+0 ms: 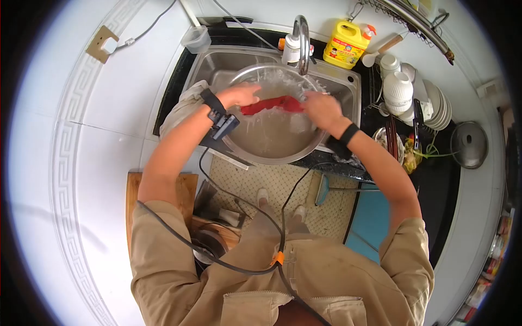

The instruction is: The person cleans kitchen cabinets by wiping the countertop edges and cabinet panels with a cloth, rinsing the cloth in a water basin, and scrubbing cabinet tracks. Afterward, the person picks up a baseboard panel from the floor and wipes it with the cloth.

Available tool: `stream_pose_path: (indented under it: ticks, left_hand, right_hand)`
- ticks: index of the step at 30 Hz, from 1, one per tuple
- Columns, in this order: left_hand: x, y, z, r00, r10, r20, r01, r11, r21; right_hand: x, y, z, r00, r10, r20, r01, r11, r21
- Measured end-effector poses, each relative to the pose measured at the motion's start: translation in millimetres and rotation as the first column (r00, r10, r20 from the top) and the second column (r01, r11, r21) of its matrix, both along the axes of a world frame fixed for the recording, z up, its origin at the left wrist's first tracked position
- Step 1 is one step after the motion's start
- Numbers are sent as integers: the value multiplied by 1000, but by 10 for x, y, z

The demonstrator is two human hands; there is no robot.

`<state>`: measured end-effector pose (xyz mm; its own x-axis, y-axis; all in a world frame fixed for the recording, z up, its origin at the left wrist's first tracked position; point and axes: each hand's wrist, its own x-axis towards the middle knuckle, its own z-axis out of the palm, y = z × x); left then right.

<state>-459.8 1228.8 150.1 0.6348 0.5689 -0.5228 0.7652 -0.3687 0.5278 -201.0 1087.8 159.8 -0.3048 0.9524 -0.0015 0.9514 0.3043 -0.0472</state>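
Observation:
A wet red cloth (272,105) stretches between my two hands over a large round metal basin (270,161). My left hand (243,94) is closed at the cloth's left end. At the other end my right hand (323,111) grips the cloth, its fingers slightly blurred. Cloudy water (269,136) fills the basin, with splashes and foam along its far side. The basin sits over the steel sink (354,100), below the curved faucet (302,41). Whether the cloth is a garment or a rag cannot be made out.
Pale bunched fabric (182,111) lies at the sink's left edge. Behind the sink stand a white bottle (291,50) and a yellow detergent jug (346,46). Bowls (398,89), plates (439,106) and a pot lid (470,144) are at right. A black cable (231,266) crosses my body.

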Motion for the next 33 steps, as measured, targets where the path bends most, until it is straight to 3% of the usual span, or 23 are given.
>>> stream_pose_path:
  ticks: [1,2,4,5,6,7,8,10,11,12,13,15,19,21,22,24,25,26,27,29,31,33]
  left_hand:
    - [76,13,-261,963,-268,-10,260,925,276]
    - [134,-20,-532,961,-278,-8,269,923,274]
    - [218,-127,-860,853,-487,187,468,873,138]
    - [275,-111,-896,851,-490,189,471,871,136]
    - [346,-93,-850,832,-550,-65,550,835,-27]
    - [381,-110,-812,731,-612,-302,575,791,-209]
    - [350,-183,-798,727,-618,-299,579,786,-217]
    - [213,-265,-804,904,-382,-191,342,916,-210]
    - [190,-235,-776,961,-242,-135,211,955,-208]
    - [188,-216,-950,973,-189,-135,164,970,-177]
    - [218,-276,-748,972,-191,-139,166,971,-172]
    - [272,-420,-403,932,-135,-336,16,943,-333]
    - [186,-317,-624,838,-284,-467,189,952,-240]
    - [77,-212,-463,910,-315,-270,236,929,-286]
    - [21,-213,-240,953,-288,-91,269,947,-175]
    - [-110,-184,130,939,-310,148,271,934,233]
    - [-96,-148,431,939,-258,227,245,966,83]
    - [-128,-211,720,933,-49,358,103,986,-133]
    - [-152,-192,900,939,-30,343,55,996,-64]
    - [-169,-212,1213,921,81,382,0,978,-207]
    - [-88,-294,1315,889,74,451,38,971,-234]
    - [8,-353,1318,855,75,514,72,963,-260]
  right_hand:
    - [-7,32,-272,992,92,-86,-93,996,-6]
    - [-43,37,-409,993,82,-85,-83,997,-9]
    - [-118,59,-587,899,304,-314,-414,821,-393]
    - [-82,52,-642,901,300,-315,-411,821,-396]
    - [-26,51,-667,904,294,-310,-405,822,-400]
    - [5,36,-705,907,286,-309,-397,824,-404]
    - [26,45,-745,908,278,-314,-394,823,-410]
    - [84,139,-722,998,7,-63,-34,895,-444]
    - [50,146,-714,998,5,-61,-31,899,-436]
    - [-70,73,-709,984,133,-117,-176,821,-543]
    - [-134,63,-715,950,251,-187,-313,715,-626]
    - [-117,90,-711,950,199,-241,-308,725,-616]
    - [9,90,-539,909,54,-412,-317,730,-605]
    - [144,39,-154,836,-65,-545,-285,798,-531]
    - [204,-9,79,783,-123,-610,-231,852,-469]
    - [362,-48,452,674,-260,-691,-168,857,-486]
    - [469,-63,607,672,-262,-693,-170,856,-488]
    - [588,-68,749,744,-259,-617,-79,882,-465]
    - [642,-72,813,805,-262,-532,10,903,-430]
    - [635,-95,772,789,-207,-578,-27,929,-369]
    - [562,-125,663,771,-150,-619,-58,951,-303]
    - [264,-112,473,809,60,-584,-87,996,-18]
